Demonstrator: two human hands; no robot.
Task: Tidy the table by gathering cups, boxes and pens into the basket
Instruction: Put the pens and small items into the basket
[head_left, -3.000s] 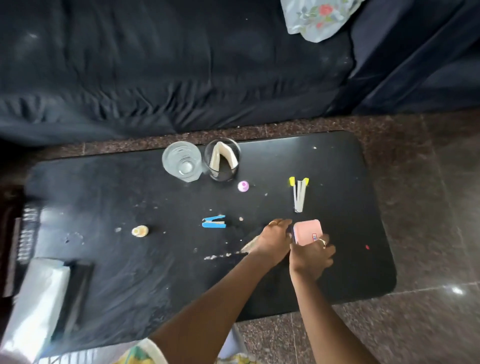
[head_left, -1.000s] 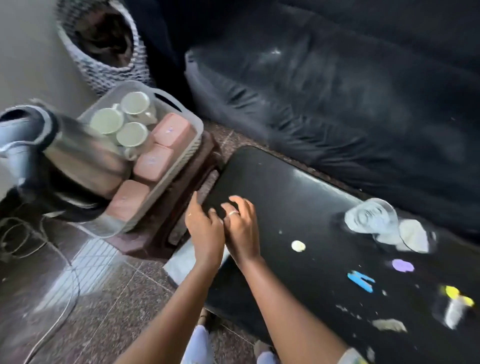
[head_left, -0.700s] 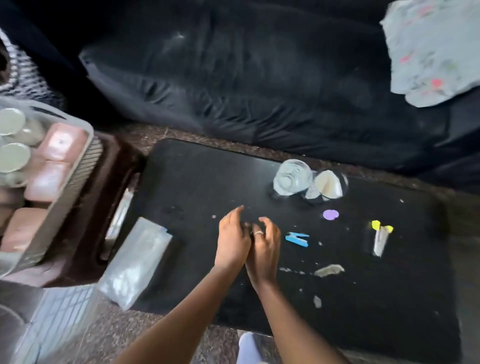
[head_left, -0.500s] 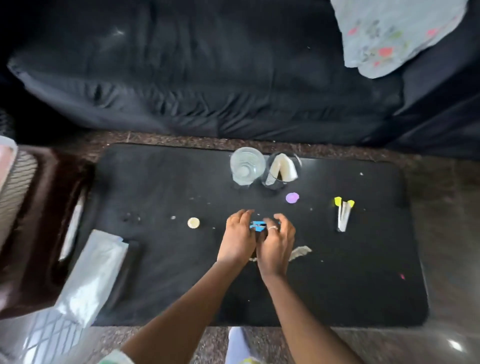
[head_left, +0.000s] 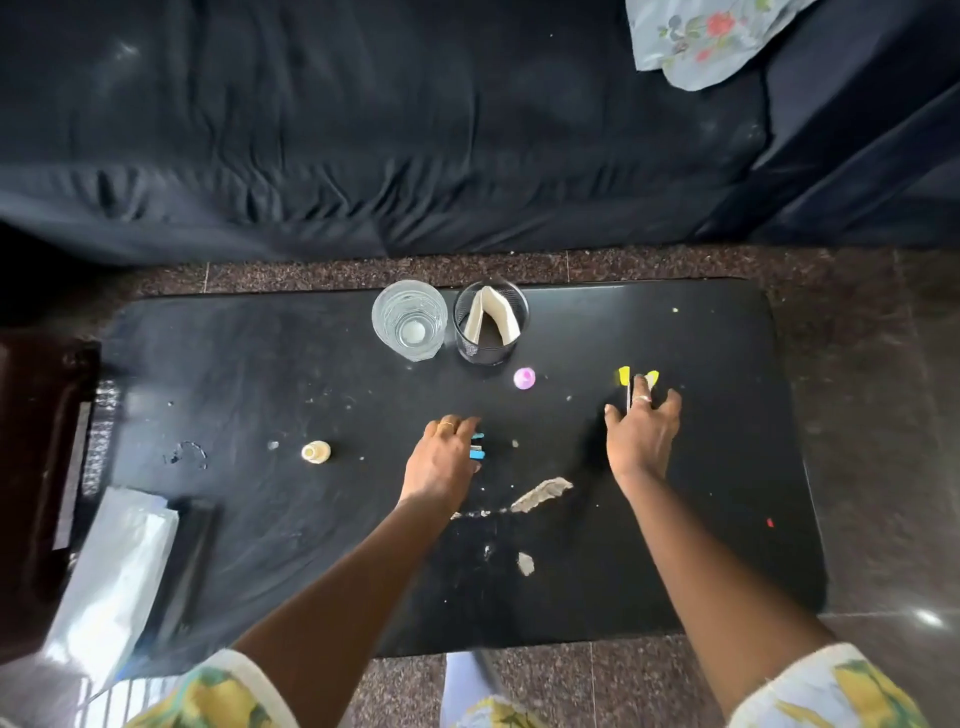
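On the black table, my left hand curls its fingers around two short blue pens at the middle. My right hand lies with fingers spread over two white pens with yellow caps to the right, and one pen shaft shows between its fingers. At the far edge a clear glass stands beside a black mesh cup with folded paper in it. The basket is out of view.
A purple cap, a small yellow bottle and torn paper scraps lie on the table. A silver packet hangs over the near left corner beside a brown stool. A dark sofa runs behind.
My view swung back from the basket to the table. Both hands were together at the blue pens; my right hand has since moved right onto the yellow-capped pens.
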